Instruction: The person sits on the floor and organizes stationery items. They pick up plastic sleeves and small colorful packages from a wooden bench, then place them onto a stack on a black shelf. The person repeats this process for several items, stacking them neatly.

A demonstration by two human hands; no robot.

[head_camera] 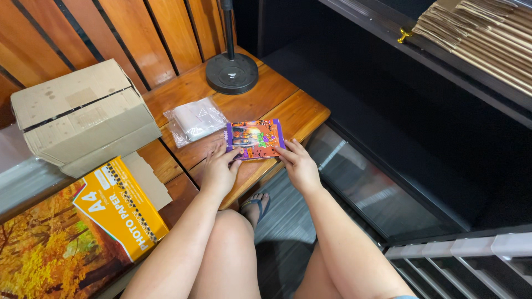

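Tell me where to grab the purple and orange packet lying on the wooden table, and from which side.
Probably by its two short ends. The packet lies flat on the wooden table, so pinch from left and right, where the left hand and right hand already touch its near corners.

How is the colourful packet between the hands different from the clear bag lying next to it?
The colourful packet is printed in orange and purple; the clear bag is see-through and whitish. Both hands, left and right, touch the packet; the bag lies untouched. The packet looks flat, the bag crinkled. Both rest on the wooden table.
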